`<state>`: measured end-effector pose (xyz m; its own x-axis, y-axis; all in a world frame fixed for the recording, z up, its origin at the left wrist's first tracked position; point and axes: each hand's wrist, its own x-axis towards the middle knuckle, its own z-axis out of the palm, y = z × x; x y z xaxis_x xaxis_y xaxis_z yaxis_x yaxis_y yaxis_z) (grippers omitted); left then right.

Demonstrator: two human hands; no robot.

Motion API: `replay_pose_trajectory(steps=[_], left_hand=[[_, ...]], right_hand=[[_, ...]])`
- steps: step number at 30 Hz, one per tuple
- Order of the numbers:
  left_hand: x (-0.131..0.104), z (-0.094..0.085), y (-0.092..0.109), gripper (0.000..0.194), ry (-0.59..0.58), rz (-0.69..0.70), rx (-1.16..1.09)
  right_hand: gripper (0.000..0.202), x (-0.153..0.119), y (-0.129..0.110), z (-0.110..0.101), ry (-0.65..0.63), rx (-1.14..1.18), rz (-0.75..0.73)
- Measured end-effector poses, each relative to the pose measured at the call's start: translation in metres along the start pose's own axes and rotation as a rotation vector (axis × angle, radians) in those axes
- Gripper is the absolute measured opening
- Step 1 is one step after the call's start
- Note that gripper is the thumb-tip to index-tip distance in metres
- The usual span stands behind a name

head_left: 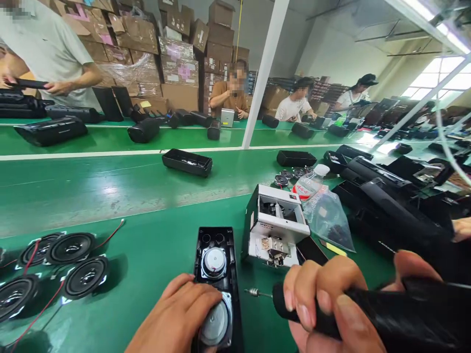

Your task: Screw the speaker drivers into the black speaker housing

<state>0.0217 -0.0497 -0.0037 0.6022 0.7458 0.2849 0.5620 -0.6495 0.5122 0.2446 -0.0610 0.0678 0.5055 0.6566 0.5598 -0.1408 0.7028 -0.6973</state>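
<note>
A black speaker housing [233,264] lies open on the green bench [147,250], its long side running away from the person. Two speakers sit inside it, an upper speaker [214,261] and, nearer the person, a lower speaker [217,326]. The left hand [180,311] comes over the housing's left wall, its fingers resting on the lower speaker; whether its grip pinches anything (the thumb is mostly hidden) I cannot tell. To the right of the housing, the right hand [331,304] has its grip wrapped firmly around a black screwdriver [408,314], whose bit [253,292] points at the housing's right wall, near it.

Just right of the housing's far end stands a white-fronted machine [283,226]; farther right are a clear bottle [311,182] and a plastic bag [329,218]. Well left of the housing, loose speakers [86,277] with red wires lie grouped together. Well beyond the housing rests another open case [187,163], and past that a person in a brown top [221,96] sits before stacked cartons [180,63].
</note>
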Motion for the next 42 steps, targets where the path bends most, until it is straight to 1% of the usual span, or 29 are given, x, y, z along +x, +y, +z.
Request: replay_pose_trajectory(steps=[2, 4, 5, 8, 9, 10, 12, 16, 20, 23, 27, 30, 35, 39, 42], left_hand=[[0.004, 0.009, -0.006, 0.066, -0.055, -0.012, 0.065], [0.002, 0.017, -0.013, 0.068, -0.108, -0.037, 0.11], [0.001, 0.021, -0.015, 0.071, -0.135, -0.052, 0.119], [0.0, 0.027, -0.016, 0.071, -0.204, -0.107, 0.116], [0.0, 0.027, -0.016, 0.069, -0.219, -0.124, 0.11], [0.001, 0.028, -0.015, 0.068, -0.229, -0.135, 0.103], [0.002, 0.028, -0.013, 0.068, -0.237, -0.144, 0.083], [0.003, 0.027, -0.013, 0.071, -0.241, -0.148, 0.049], [0.003, 0.026, -0.012, 0.071, -0.259, -0.17, 0.019], [0.004, 0.025, -0.01, 0.07, -0.247, -0.184, 0.01], [0.006, 0.022, -0.008, 0.068, -0.252, -0.197, -0.003], [0.007, 0.021, -0.007, 0.068, -0.246, -0.189, -0.004], [0.008, 0.027, -0.009, 0.065, -0.215, -0.152, 0.018], [0.009, 0.029, -0.01, 0.063, -0.226, -0.149, 0.033], [0.01, 0.026, -0.012, 0.059, -0.262, -0.182, 0.03]], right_hand=[[0.007, -0.005, 0.008, 0.01, -0.009, -0.028, -0.078], [0.008, -0.009, 0.02, 0.017, -0.039, -0.051, -0.1], [0.003, -0.011, 0.025, 0.02, -0.049, -0.064, -0.078], [0.038, -0.017, 0.041, 0.021, -0.057, -0.065, -0.028], [0.045, -0.019, 0.045, 0.019, -0.078, -0.064, -0.011], [0.047, -0.021, 0.049, 0.016, -0.109, -0.067, 0.01], [0.048, -0.025, 0.055, 0.009, -0.166, -0.081, 0.054], [0.055, -0.031, 0.064, 0.0, -0.209, -0.088, 0.12], [0.058, -0.035, 0.068, -0.003, -0.217, -0.072, 0.143], [0.06, -0.037, 0.071, -0.006, -0.218, -0.058, 0.169], [0.062, -0.042, 0.077, -0.01, -0.227, -0.073, 0.156], [0.059, -0.046, 0.084, -0.016, -0.219, -0.175, 0.139], [0.051, -0.055, 0.093, -0.027, -0.303, -0.254, 0.176], [0.043, -0.06, 0.096, -0.027, -0.294, -0.253, 0.17], [0.052, -0.056, 0.091, -0.018, -0.249, -0.229, 0.129]])
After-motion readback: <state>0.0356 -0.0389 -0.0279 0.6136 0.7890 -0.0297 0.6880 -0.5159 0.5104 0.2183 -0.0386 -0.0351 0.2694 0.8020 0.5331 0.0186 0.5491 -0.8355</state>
